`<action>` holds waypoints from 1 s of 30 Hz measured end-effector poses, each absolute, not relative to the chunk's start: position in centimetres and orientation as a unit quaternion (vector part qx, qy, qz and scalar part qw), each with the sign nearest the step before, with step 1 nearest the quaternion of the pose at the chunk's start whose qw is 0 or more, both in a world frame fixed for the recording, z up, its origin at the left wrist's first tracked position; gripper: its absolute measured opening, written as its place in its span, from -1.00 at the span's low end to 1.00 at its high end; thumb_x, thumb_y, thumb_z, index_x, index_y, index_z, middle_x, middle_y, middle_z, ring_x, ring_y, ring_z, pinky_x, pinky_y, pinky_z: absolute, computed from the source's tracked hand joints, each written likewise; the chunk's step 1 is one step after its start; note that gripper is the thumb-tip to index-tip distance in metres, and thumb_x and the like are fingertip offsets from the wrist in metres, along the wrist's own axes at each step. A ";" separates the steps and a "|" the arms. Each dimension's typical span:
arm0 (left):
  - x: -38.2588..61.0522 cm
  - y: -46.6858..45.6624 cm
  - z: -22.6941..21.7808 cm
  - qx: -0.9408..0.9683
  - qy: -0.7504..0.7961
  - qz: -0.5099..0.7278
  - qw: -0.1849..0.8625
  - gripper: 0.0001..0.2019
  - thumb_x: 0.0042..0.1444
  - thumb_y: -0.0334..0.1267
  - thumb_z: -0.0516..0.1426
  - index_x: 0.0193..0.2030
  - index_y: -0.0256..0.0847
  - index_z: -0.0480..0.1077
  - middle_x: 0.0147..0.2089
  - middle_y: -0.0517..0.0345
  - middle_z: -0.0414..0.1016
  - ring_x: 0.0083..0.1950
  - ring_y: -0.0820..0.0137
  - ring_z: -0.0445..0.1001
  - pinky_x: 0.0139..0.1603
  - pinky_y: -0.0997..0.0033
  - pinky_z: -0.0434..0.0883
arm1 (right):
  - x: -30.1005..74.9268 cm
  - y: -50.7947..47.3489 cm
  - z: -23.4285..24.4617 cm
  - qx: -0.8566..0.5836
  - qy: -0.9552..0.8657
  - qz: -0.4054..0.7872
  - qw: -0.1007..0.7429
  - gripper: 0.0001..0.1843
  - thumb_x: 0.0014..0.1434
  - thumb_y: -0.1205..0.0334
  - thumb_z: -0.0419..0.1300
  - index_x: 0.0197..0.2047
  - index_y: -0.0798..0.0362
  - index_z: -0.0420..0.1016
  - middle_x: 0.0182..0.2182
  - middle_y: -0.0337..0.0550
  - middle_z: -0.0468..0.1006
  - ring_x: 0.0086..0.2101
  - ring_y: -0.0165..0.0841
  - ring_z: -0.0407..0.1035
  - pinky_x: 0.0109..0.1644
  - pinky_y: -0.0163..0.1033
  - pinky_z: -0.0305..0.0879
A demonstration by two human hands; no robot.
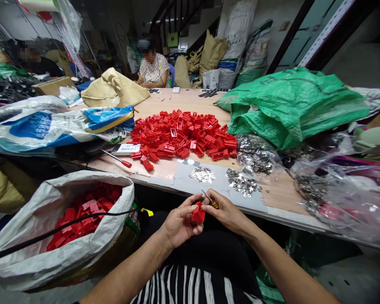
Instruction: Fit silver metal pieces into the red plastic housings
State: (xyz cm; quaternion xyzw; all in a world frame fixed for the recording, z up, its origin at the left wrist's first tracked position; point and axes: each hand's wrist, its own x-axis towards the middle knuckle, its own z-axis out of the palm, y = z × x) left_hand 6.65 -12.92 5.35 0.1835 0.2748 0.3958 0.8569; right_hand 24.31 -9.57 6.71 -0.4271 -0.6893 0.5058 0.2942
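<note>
My left hand (pixel 179 221) is closed round a small red plastic part (pixel 197 214), held over my lap just in front of the table edge. My right hand (pixel 226 211) pinches a thin tool with a yellow handle (pixel 210 200), its tip against the red part. On the wooden table (pixel 274 192) ahead lies a big pile of the same red parts (pixel 185 135), and nearer me two small heaps of shiny metal pieces (pixel 203 174).
A white sack with red parts (pixel 82 213) stands at my left, a black cable across it. A red-handled screwdriver (pixel 117 158), a green bag (pixel 291 105) and clear bags of metal pieces (pixel 335 185) crowd the table. Two other people sit at the far end.
</note>
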 end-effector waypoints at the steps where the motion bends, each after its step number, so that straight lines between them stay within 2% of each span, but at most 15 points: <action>1: 6.7 -12.8 5.4 0.212 0.297 0.404 0.839 -0.56 0.13 -0.21 0.13 0.17 -0.12 0.27 -0.29 0.11 0.45 -0.53 0.47 0.42 -0.54 0.51 0.25 | 24.4 -9.5 6.5 -0.438 -0.689 0.491 0.305 -0.74 0.20 0.08 0.15 -0.38 0.02 0.18 -0.43 -0.29 0.30 -0.41 -0.40 0.18 -0.34 -0.31 0.15; 3: 6.8 -12.8 5.6 0.299 0.361 0.430 0.772 -0.58 0.17 -0.09 0.10 0.15 -0.15 0.32 -0.25 0.05 0.47 -0.47 0.45 0.43 -0.48 0.48 0.30 | 24.7 -9.3 6.1 -0.463 -0.682 0.466 0.322 -0.75 0.20 0.07 0.15 -0.36 0.02 0.19 -0.43 -0.29 0.33 -0.41 -0.40 0.19 -0.34 -0.30 0.16; 5: 6.8 -12.8 5.7 0.410 0.418 0.465 0.664 -0.60 0.14 -0.07 0.14 0.09 -0.15 0.42 -0.13 0.01 0.46 -0.33 0.42 0.44 -0.34 0.44 0.36 | 24.9 -9.2 5.8 -0.485 -0.672 0.451 0.332 -0.73 0.19 0.03 0.16 -0.36 0.02 0.21 -0.43 -0.28 0.34 -0.42 -0.40 0.20 -0.35 -0.31 0.17; 8: 6.6 -12.9 5.9 0.558 0.448 0.490 0.498 -0.63 0.02 -0.21 0.26 0.02 -0.07 0.48 -0.05 0.04 0.43 -0.12 0.32 0.41 -0.10 0.38 0.37 | 24.8 -9.2 5.6 -0.491 -0.660 0.453 0.344 -0.69 0.17 -0.01 0.18 -0.36 0.02 0.23 -0.43 -0.29 0.34 -0.41 -0.40 0.20 -0.35 -0.32 0.17; 11: 6.5 -12.7 6.0 0.617 0.451 0.495 0.413 -0.66 0.04 -0.31 0.23 0.00 -0.03 0.49 -0.09 0.04 0.48 -0.04 0.26 0.41 0.06 0.28 0.32 | 24.6 -9.2 5.7 -0.478 -0.640 0.495 0.343 -0.67 0.17 -0.05 0.18 -0.34 0.03 0.24 -0.46 -0.32 0.29 -0.46 -0.43 0.16 -0.40 -0.34 0.12; 14: 6.4 -12.5 5.9 0.630 0.451 0.496 0.392 -0.69 0.08 -0.32 0.20 0.00 -0.02 0.49 -0.09 0.04 0.52 -0.04 0.23 0.42 0.08 0.23 0.30 | 24.6 -9.1 5.9 -0.455 -0.612 0.553 0.335 -0.66 0.17 -0.07 0.18 -0.31 0.03 0.23 -0.47 -0.34 0.24 -0.50 -0.46 0.08 -0.45 -0.35 0.04; 17: 6.4 -12.4 6.0 0.644 0.448 0.476 0.397 -0.68 0.10 -0.34 0.18 0.01 -0.02 0.48 -0.08 0.03 0.53 -0.04 0.21 0.42 0.08 0.20 0.30 | 24.6 -9.1 6.2 -0.430 -0.603 0.583 0.334 -0.62 0.11 -0.06 0.25 -0.33 0.03 0.21 -0.45 -0.34 0.22 -0.46 -0.45 0.10 -0.40 -0.35 0.06; 25: 6.7 -13.0 6.7 0.610 0.436 0.447 0.487 -0.69 -0.02 -0.38 0.25 -0.11 -0.01 0.54 -0.12 -0.01 0.54 -0.06 0.13 0.38 0.13 0.13 0.23 | 24.7 -9.8 5.4 -0.430 -0.611 0.575 0.334 -0.64 0.12 -0.01 0.24 -0.37 0.03 0.18 -0.44 -0.32 0.20 -0.41 -0.42 0.09 -0.35 -0.33 0.10; 28: 6.7 -13.1 6.6 0.613 0.441 0.444 0.482 -0.72 0.01 -0.35 0.24 -0.12 0.01 0.55 -0.11 0.00 0.55 -0.07 0.13 0.38 0.13 0.11 0.21 | 24.8 -10.3 5.2 -0.425 -0.585 0.605 0.332 -0.61 0.11 -0.06 0.25 -0.32 0.04 0.20 -0.45 -0.32 0.21 -0.46 -0.45 0.07 -0.43 -0.35 0.05; 30: 6.8 -13.2 6.5 0.598 0.444 0.456 0.488 -0.72 -0.03 -0.35 0.27 -0.14 0.01 0.56 -0.13 0.01 0.56 -0.08 0.13 0.39 0.13 0.11 0.19 | 25.0 -10.6 5.4 -0.412 -0.556 0.647 0.319 -0.57 0.09 -0.11 0.25 -0.27 0.03 0.21 -0.47 -0.35 0.20 -0.53 -0.50 -0.01 -0.51 -0.37 -0.07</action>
